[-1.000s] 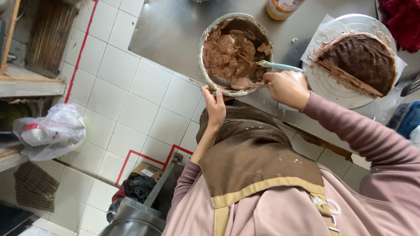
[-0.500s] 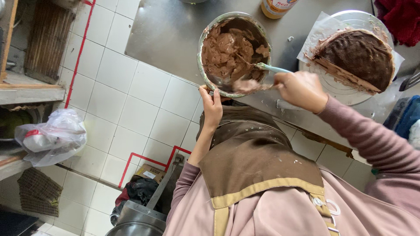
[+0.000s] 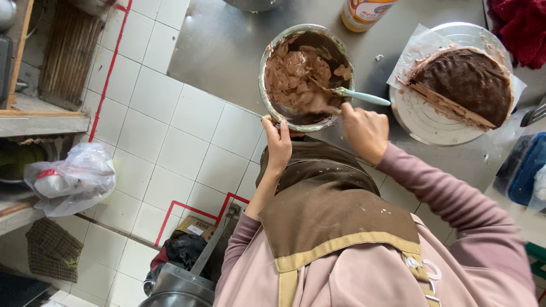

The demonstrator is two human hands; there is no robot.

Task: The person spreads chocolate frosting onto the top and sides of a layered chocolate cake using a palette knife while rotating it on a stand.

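A metal mixing bowl point(image 3: 307, 74) of brown chocolate frosting point(image 3: 296, 77) sits at the near edge of a steel counter point(image 3: 227, 51), its lower rim reaching or slightly overhanging that edge above the white tiled floor point(image 3: 165, 131). The left hand point(image 3: 278, 145) cups the bowl's near rim from below, fingers curled up against the outside wall and thumb at the lip. The right hand point(image 3: 364, 132) lies just right of the bowl, closed in a fist around the pale green handle of a spatula point(image 3: 358, 95), whose blade end is buried in the frosting on the bowl's right side. Further right of the bowl, well clear of its rim, a round metal turntable point(image 3: 424, 116) carries a half-round chocolate cake point(image 3: 466, 85) on white paper; bare steel shows between bowl and turntable, narrow enough that the spatula handle nearly spans it. Above and right of the bowl stands the base of a yellow bottle point(image 3: 364, 12) at the frame's top edge, with open counter between the two. Left of the bowl the counter runs bare to its corner. Below the bowl is the person's brown apron point(image 3: 330, 210) over mauve sleeves. Far left of the bowl, across the floor, a clear plastic bag point(image 3: 71, 179) rests on a shelf edge.
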